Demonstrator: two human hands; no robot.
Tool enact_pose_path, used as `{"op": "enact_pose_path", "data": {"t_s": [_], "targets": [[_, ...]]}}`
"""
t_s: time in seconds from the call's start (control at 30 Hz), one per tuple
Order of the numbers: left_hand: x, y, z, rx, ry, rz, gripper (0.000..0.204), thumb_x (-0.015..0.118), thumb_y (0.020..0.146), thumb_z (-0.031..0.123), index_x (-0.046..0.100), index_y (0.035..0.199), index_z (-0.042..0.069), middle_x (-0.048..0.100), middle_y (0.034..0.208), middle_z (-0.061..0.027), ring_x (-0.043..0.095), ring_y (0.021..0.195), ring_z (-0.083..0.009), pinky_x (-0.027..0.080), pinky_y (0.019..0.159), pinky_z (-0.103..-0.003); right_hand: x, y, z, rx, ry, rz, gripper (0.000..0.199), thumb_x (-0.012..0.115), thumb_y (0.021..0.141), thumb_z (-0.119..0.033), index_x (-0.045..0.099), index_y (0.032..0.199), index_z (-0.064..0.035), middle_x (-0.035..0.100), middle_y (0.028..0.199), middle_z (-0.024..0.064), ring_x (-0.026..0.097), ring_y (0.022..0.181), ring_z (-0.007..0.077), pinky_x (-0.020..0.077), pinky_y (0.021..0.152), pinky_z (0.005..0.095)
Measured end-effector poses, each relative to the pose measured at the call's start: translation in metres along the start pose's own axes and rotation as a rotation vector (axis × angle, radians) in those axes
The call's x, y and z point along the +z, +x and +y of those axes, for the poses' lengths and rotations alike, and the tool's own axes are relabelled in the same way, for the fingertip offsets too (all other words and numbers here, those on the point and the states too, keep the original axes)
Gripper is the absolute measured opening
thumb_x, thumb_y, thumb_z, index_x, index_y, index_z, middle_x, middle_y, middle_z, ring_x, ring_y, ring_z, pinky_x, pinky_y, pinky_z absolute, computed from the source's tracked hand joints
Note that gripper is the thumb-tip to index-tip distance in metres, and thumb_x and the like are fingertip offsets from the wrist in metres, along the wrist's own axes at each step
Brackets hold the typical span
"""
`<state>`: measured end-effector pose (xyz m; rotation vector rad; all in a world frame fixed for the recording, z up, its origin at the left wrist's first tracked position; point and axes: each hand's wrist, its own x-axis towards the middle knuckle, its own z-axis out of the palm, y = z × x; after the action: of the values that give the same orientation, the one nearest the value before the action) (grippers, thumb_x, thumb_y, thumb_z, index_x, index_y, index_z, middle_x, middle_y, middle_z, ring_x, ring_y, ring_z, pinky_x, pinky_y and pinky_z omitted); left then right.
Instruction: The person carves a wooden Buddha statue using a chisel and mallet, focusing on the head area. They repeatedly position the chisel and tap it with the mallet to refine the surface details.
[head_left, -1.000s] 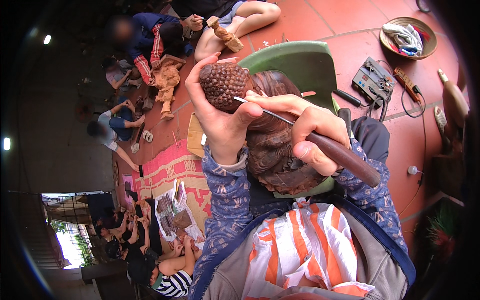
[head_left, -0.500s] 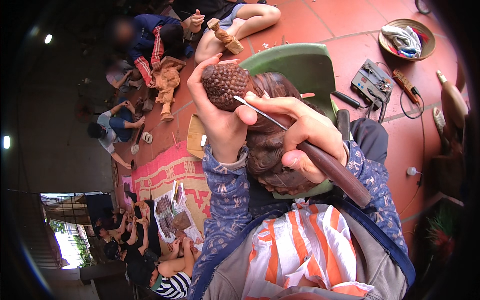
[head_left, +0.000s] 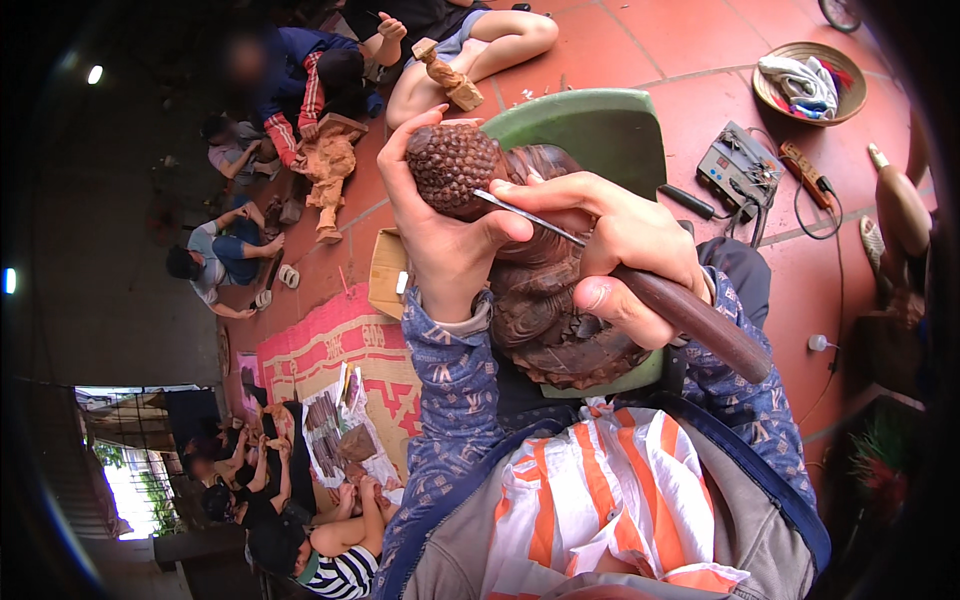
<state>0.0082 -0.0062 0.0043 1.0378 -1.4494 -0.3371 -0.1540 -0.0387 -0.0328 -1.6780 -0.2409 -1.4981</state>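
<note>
My left hand (head_left: 445, 235) grips a dark brown carved wooden statue (head_left: 545, 290) around its upper part, just below the knobbly round head (head_left: 452, 165). My right hand (head_left: 625, 250) holds a carving chisel with a dark wooden handle (head_left: 695, 320). Its thin metal blade (head_left: 525, 215) runs left to the statue's neck, beside my left thumb. The statue's ornate base rests in my lap against a green plastic stool (head_left: 590, 130).
Red tiled floor all around. A grey electrical box with cables (head_left: 740, 165), a basket with cloth (head_left: 810, 80) and a pale wooden figure (head_left: 900, 205) lie to the right. Several people sit carving on the floor at upper left and lower left, near a patterned mat (head_left: 340, 350).
My right hand and the chisel handle have shifted slightly, the handle angling lower to the right. The left hand keeps its grip on the statue.
</note>
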Motion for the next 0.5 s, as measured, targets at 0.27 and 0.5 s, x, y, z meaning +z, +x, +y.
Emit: {"op": "enact_pose_path", "data": {"t_s": [0.27, 0.5], "targets": [[0.000, 0.000, 0.000, 0.005, -0.023, -0.014, 0.097, 0.083, 0.062, 0.050, 0.035, 0.132, 0.003, 0.055, 0.116, -0.0141, 0.058, 0.102, -0.0201, 0.050, 0.090, -0.032, -0.007, 0.006, -0.010, 0.094, 0.018, -0.104, 0.028, 0.058, 0.088, -0.016, 0.050, 0.070, 0.0030, 0.047, 0.119, 0.0422, 0.050, 0.118, 0.0506, 0.0403, 0.101, 0.0541], [-0.004, 0.000, -0.005, 0.046, -0.019, -0.043, 0.092, 0.083, 0.067, 0.047, 0.036, 0.133, 0.004, 0.055, 0.116, -0.0139, 0.057, 0.103, -0.0198, 0.049, 0.090, -0.032, -0.003, 0.007, -0.015, 0.122, -0.012, -0.091, 0.027, 0.059, 0.087, -0.015, 0.049, 0.070, 0.0036, 0.048, 0.119, 0.0406, 0.049, 0.120, 0.0497, 0.0408, 0.101, 0.0526]]}}
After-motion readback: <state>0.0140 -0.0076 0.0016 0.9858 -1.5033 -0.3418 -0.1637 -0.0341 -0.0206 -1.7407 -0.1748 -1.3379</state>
